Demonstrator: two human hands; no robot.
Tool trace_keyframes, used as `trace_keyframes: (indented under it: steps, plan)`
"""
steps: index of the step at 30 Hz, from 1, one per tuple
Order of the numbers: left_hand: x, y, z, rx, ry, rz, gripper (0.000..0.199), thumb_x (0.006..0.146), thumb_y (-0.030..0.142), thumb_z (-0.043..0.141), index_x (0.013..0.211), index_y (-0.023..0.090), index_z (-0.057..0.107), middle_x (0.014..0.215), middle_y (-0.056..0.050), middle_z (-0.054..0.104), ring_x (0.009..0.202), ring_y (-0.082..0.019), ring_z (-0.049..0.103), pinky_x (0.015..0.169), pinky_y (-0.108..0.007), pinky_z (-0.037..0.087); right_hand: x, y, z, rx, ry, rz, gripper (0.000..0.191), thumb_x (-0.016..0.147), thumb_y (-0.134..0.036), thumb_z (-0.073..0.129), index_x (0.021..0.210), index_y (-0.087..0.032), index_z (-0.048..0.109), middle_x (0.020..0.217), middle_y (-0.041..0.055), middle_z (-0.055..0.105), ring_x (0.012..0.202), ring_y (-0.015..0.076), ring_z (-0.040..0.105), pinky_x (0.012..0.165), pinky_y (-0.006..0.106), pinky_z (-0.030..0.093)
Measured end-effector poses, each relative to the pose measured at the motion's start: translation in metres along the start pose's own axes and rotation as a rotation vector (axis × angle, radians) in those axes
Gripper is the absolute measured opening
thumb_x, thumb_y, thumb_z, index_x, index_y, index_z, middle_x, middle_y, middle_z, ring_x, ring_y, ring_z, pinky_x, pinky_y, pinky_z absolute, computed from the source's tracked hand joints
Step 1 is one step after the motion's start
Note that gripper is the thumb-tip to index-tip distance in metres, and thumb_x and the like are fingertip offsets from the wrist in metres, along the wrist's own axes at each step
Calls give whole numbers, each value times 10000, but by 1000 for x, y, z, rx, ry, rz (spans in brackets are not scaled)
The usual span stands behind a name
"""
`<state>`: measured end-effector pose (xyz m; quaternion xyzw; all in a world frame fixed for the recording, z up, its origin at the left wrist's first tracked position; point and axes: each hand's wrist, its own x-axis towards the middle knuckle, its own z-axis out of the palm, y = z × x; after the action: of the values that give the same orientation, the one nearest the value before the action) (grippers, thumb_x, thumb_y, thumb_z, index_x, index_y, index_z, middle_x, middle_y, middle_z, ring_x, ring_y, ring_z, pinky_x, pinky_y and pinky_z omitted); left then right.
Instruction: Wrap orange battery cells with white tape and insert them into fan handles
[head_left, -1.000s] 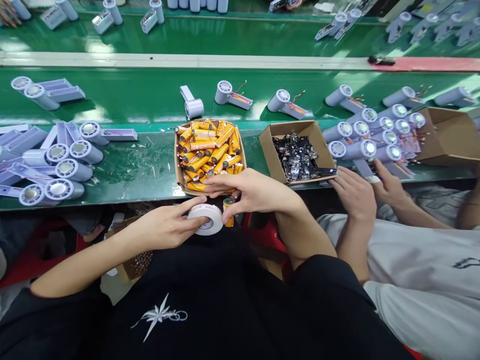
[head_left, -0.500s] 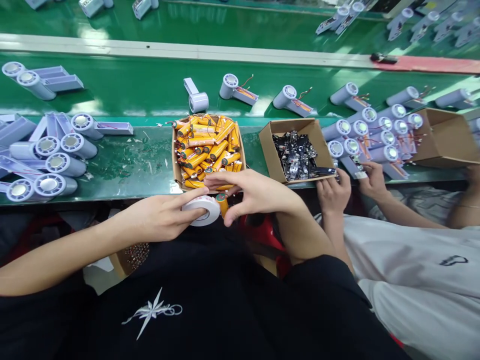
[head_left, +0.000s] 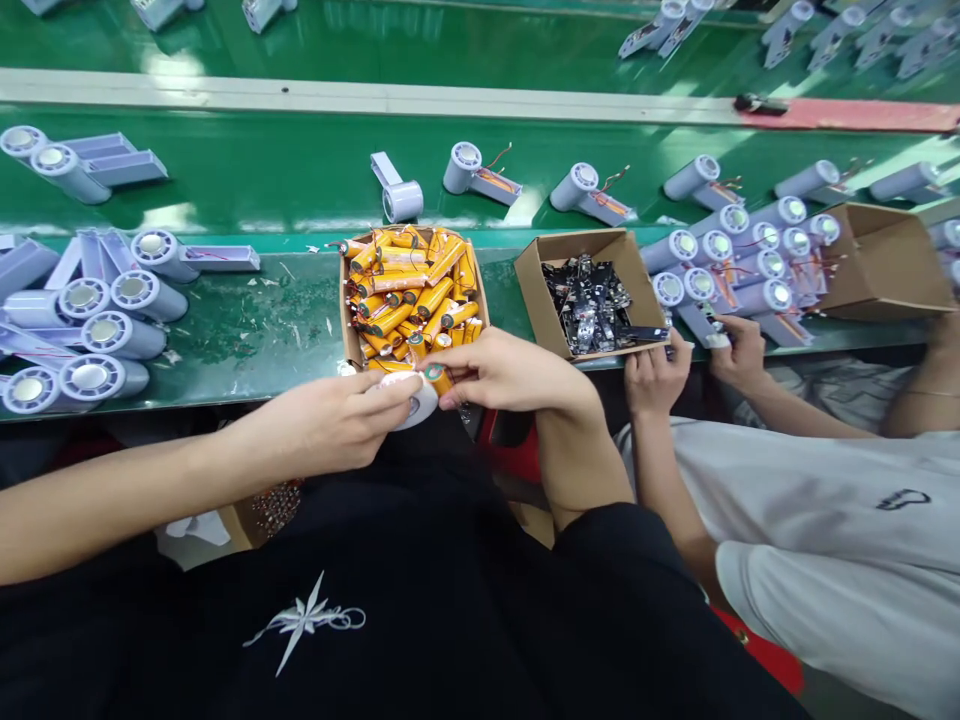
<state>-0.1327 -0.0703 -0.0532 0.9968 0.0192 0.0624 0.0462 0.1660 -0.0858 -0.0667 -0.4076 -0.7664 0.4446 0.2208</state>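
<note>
The left hand [head_left: 341, 420] is curled around a white, ring-shaped roll of tape [head_left: 424, 408], fingers across its flat side. Right beside the roll, at the near edge of a green, glossy, flake-littered bench [head_left: 240, 330], the right hand [head_left: 506, 368] pinches an orange-wrapped cylindrical cell [head_left: 438, 380] between thumb and fingers, its greenish round end showing. Fingers hide much of the meeting point, so whether any tape joins roll and cell is hard to tell. The cell's smooth, curved skin could let it turn in the pinch and drop past the edge; a loose tape end could crease or stick to a fingertip.

Just beyond, a brown cardboard box [head_left: 348, 338] is heaped to its rim with shiny orange cylinders [head_left: 409, 290]; a bump from a wrist could tip some out, or tug their thin wires. To its right, a second cardboard box [head_left: 533, 300] holds angular black parts [head_left: 589, 300]. Farther off lies a lavender plastic housing [head_left: 403, 201], its round barrel joined to a narrow handle.
</note>
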Motion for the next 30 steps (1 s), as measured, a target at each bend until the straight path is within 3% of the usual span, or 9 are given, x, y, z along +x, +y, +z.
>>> trace_keyframes:
  steps: [3,8,10,15,18,23,25,27,30]
  plan:
    - [1,-8,-6,66,94,1,375,954,14,619,1182,253,797,1243,-54,771,1221,-230,682,1127,-367,597,0,0,11,334,154,105,378,803,-425,948,1057,-168,838,802,12,808,761,217,790,779,331,663]
    - [5,-1,-1,280,194,-79,304,1038,67,594,1227,218,778,1067,-63,764,944,-209,639,758,-355,580,8,7,78,752,816,87,675,743,-662,951,1206,-221,734,1009,94,862,914,288,847,846,431,716]
    - [9,18,9,304,259,-119,270,1054,111,593,1208,223,785,1003,-50,757,864,-201,613,679,-353,545,12,12,87,771,945,88,690,748,-709,928,1203,-241,703,1065,113,861,980,304,849,870,447,721]
    - [-19,47,41,81,396,11,189,1010,165,690,1139,239,806,1082,-30,750,817,-172,534,747,-329,540,3,28,7,566,1144,-76,668,811,-743,860,1273,-300,671,1182,88,826,1216,314,802,969,438,713]
    - [-76,-3,66,236,427,-475,300,970,141,722,1252,235,763,1101,-80,785,936,-249,611,847,-409,520,-9,37,-27,496,1245,-167,669,801,-657,912,1312,-351,608,1171,44,827,1198,290,815,969,420,713]
    - [-142,-94,79,197,488,-720,284,1019,348,677,1289,291,748,1107,-93,800,1013,-319,678,931,-485,526,-26,65,18,578,1261,-121,694,777,-478,991,1215,-350,469,912,-23,847,912,278,876,837,442,737]
    - [-121,-115,65,123,560,-834,294,1043,408,630,1285,287,744,1135,-90,803,1059,-316,702,985,-493,538,-32,78,39,613,1287,-82,685,791,-466,983,1186,-344,437,876,-17,849,862,291,877,807,450,739]
    - [-68,-141,45,35,517,-917,348,1064,486,556,1248,262,749,1098,-87,812,1023,-295,723,965,-453,562,-35,86,49,635,1308,-49,670,800,-479,973,1158,-343,423,896,12,861,845,309,877,769,449,741]
    - [42,-198,20,-74,118,-1027,533,1054,606,479,1258,203,762,1182,-140,820,1104,-312,734,986,-416,565,-34,88,53,598,1296,-42,602,854,-479,924,1152,-346,417,931,39,875,872,324,878,750,460,746]
